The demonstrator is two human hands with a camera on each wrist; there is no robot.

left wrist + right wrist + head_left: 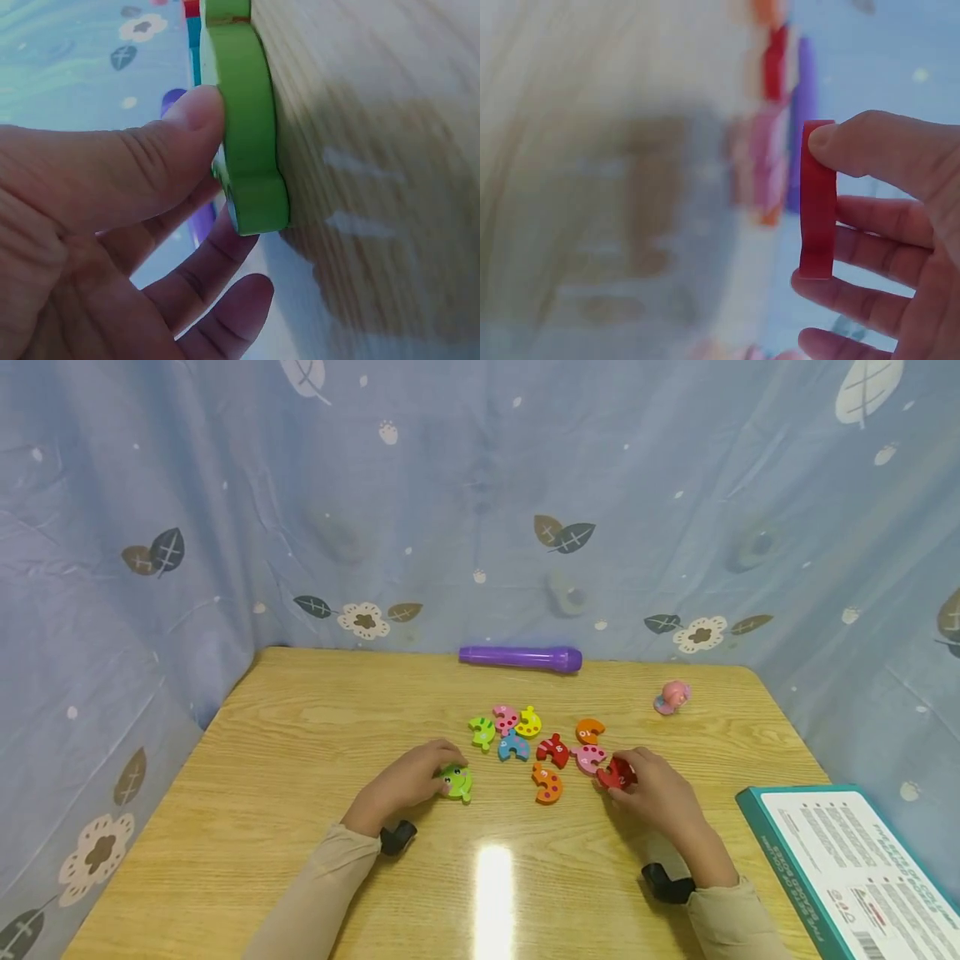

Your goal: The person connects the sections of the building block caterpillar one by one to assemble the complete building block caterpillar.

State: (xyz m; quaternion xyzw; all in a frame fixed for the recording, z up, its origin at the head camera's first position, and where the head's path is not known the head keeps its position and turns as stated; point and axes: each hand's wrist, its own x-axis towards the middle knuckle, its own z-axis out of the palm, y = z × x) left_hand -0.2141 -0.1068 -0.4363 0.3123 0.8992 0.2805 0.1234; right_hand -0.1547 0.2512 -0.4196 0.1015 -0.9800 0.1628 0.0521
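Observation:
On the left, my left hand (408, 781) grips a green puzzle piece with a smiling face (457, 782). The left wrist view shows the thumb on the upper face of this green piece (247, 120), whose underside is at the wood. My right hand (660, 797) pinches a red puzzle piece (819, 202) between thumb and fingers, lifted above the table. Between the hands lie an orange spotted piece (551, 787), a red striped piece (553, 753) and a pink spotted piece (588, 760). The pink one is nearest the right hand.
Farther back lie blue (513, 747), yellow (529, 724), pink (505, 718), green striped (482, 735) and orange (590, 731) pieces. A purple toy microphone (521, 657) lies along the back edge. A small pink figure (675, 695) stands back right, a teal-edged box (847, 852) front right.

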